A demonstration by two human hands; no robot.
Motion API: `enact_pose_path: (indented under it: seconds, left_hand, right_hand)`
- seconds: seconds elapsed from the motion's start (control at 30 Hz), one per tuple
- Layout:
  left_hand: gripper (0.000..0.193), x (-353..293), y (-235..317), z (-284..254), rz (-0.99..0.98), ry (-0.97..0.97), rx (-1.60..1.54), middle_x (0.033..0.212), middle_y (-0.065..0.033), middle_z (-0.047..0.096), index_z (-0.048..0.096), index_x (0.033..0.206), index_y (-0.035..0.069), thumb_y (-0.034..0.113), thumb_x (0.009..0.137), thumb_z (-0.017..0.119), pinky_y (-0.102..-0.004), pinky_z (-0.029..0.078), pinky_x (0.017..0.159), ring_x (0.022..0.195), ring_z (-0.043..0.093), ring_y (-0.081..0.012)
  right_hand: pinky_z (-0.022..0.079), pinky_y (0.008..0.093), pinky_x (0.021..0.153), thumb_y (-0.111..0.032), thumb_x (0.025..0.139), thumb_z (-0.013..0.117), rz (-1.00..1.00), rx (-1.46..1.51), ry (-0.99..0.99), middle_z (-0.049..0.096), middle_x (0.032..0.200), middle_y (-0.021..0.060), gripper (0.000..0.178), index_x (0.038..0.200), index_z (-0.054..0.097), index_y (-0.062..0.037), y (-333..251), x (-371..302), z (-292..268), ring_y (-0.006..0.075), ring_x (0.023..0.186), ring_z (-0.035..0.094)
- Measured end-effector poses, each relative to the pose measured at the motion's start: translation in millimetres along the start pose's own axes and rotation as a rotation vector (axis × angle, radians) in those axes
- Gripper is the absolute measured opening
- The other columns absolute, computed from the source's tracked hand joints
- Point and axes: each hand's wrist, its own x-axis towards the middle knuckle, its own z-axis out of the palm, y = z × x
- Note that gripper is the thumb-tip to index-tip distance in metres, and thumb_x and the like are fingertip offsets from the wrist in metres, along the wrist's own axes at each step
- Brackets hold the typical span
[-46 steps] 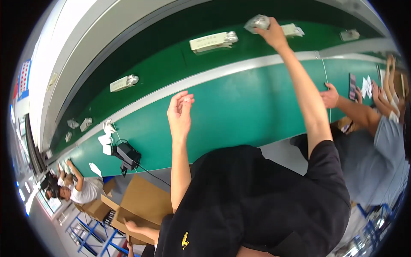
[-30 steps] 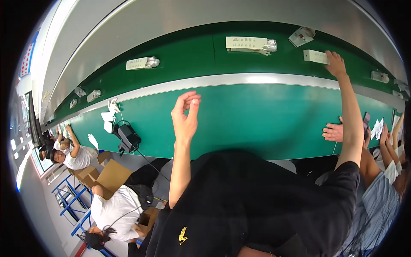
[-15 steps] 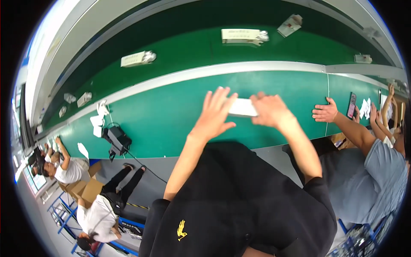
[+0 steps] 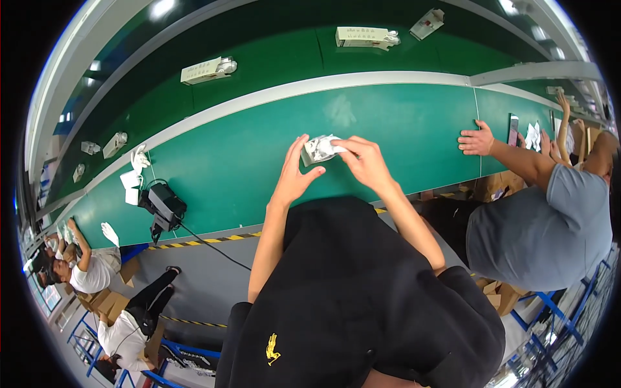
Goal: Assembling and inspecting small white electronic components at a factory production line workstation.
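Note:
Just in front of me over the green bench is a small white carton (image 4: 310, 154), its open end turned up with crumpled clear and white wrapping (image 4: 321, 148) showing in it. My left hand (image 4: 292, 173) holds the carton from its left side, fingers along the far edge and thumb near the close corner. From the right, my right hand (image 4: 367, 163) pinches the wrapping at the mouth of the carton. What lies inside the wrapping is too small to tell.
Several opened cartons, one a long white carton (image 4: 362, 37), sit on the dark green conveyor belt (image 4: 278, 48) beyond a pale rail (image 4: 310, 85). A black device (image 4: 165, 202) with a cable lies to the left. A co-worker's hand (image 4: 477, 139) rests on the bench at right.
The carton has turned from lying lengthwise to showing its open end. My left hand has closed in on it, and my right hand has moved to the wrapping at its mouth.

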Motion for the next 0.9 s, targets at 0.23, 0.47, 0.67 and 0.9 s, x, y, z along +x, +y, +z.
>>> enact_pose_path:
  seconds: [0.23,0.47,0.67,0.9]
  left_hand:
    - [0.055,-13.4,-6.2,1.6,-0.244,0.047,-0.464,0.134,-0.0139,0.040,0.043,0.129,0.005,0.022,0.082,0.067,-0.0418,0.036,0.100,0.126,0.038,-0.0266]
    - [0.049,-26.1,3.6,1.5,-0.255,0.123,-0.409,0.129,-0.0132,0.043,0.045,0.126,0.005,0.021,0.085,0.064,-0.0392,0.041,0.095,0.122,0.041,-0.0246]
    - [0.045,-28.9,16.3,-7.6,-0.471,0.106,-0.259,0.117,-0.0145,0.051,0.046,0.122,0.004,0.017,0.084,0.065,-0.0313,0.050,0.077,0.099,0.058,-0.0210]
    - [0.046,-20.2,42.2,-12.0,-0.389,0.140,-0.429,0.114,-0.0171,0.054,0.043,0.123,0.002,0.010,0.083,0.065,-0.0273,0.051,0.062,0.077,0.065,-0.0208]
  right_hand:
    - [0.049,0.0342,0.063,-0.008,0.080,0.063,-0.095,-0.195,0.108,0.062,0.084,0.0113,0.015,0.094,0.066,-0.0020,-17.0,-21.8,32.6,0.0276,0.069,0.060]
    - [0.049,0.0359,0.063,-0.008,0.079,0.062,-0.009,-0.165,0.142,0.064,0.086,0.0135,0.016,0.092,0.067,-0.0010,-22.4,-26.6,30.4,0.0284,0.070,0.062]
    - [0.048,0.0322,0.060,-0.010,0.080,0.059,0.187,-0.164,0.095,0.065,0.079,0.0133,0.018,0.093,0.068,-0.0009,-30.9,-31.4,27.0,0.0225,0.065,0.061]
    - [0.048,0.0333,0.059,-0.010,0.081,0.058,0.125,-0.170,0.132,0.064,0.078,0.0143,0.018,0.093,0.067,-0.0007,-33.4,-38.9,33.5,0.0250,0.063,0.061]
